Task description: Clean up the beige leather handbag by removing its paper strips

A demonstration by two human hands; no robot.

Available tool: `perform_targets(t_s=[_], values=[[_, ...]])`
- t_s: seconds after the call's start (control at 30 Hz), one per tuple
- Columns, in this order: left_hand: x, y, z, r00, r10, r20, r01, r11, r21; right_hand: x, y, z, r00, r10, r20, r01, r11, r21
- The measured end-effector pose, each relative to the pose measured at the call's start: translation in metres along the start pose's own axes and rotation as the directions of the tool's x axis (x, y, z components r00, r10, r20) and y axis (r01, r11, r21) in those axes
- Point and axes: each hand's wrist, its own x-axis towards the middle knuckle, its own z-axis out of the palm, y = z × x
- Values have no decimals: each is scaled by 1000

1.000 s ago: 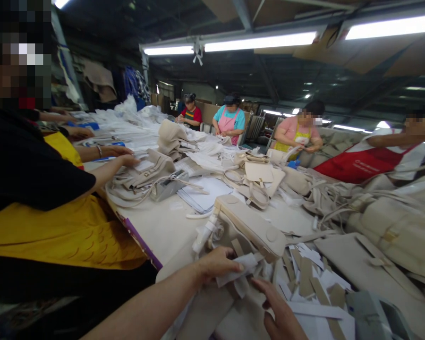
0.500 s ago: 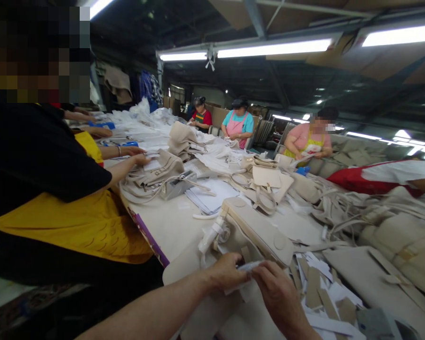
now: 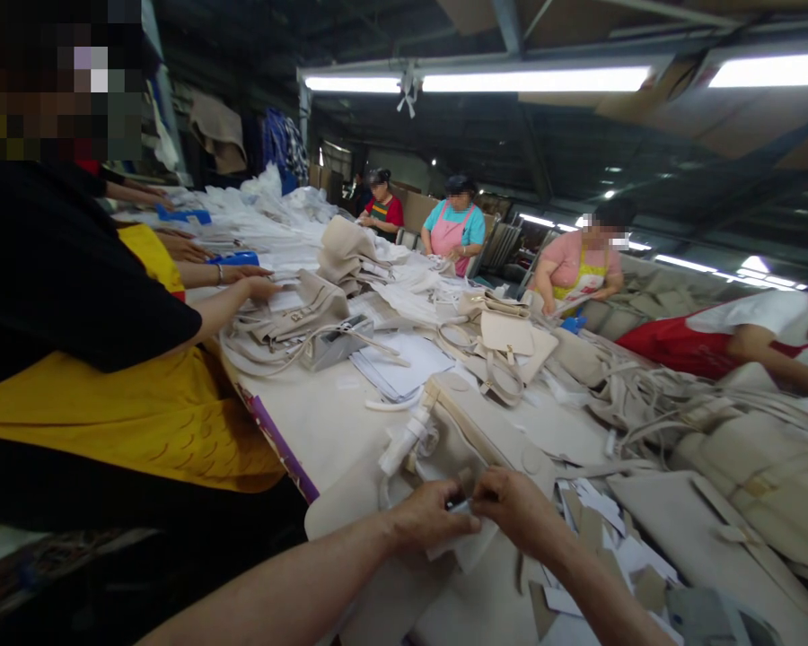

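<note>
In front of me a beige handbag (image 3: 491, 426) lies open on the table, its flap spread toward the back. My left hand (image 3: 431, 520) is closed with thumb and fingers on a piece of thin whitish wrapping (image 3: 463, 510) over the bag's near part. Against it, my right hand (image 3: 512, 507) pinches the same wrapping near its right end. What lies under the wrapping is hidden by my fingers. A strap end wrapped in clear plastic (image 3: 408, 441) stands just beyond my left hand.
White paper sheets (image 3: 404, 363) and a grey box (image 3: 340, 343) lie farther back. Paper and card scraps (image 3: 589, 520) are at right, near a grey tape dispenser (image 3: 710, 619). Beige bags (image 3: 760, 484) pile up at far right. A co-worker in a yellow apron (image 3: 127, 413) stands close at left.
My right hand has shifted slightly up and left, turning over the wrapping, its fingers now closer to my left hand. The left hand stays nearly in place. The view has shifted slightly.
</note>
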Motion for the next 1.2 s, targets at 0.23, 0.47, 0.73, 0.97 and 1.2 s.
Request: perform_targets(t_s=[0.23,0.47,0.73,0.97,1.2], values=[[-2,-2,8,993,-61,-97,64,998,24,21,9,-1,983,121,137,-137,984,116],[-6,-2,9,998,2,-65,-7,997,-80,28,18,-4,921,118,371,-215,948,234],[-3,-2,10,991,-61,-120,57,998,-31,-2,20,13,997,-49,63,42,993,110],[2,-7,10,997,-30,-67,30,1000,-5,-29,51,30,810,-584,-47,532,767,-359],[7,-4,-2,994,-83,68,85,996,-21,-33,69,28,684,-728,44,613,540,-577]])
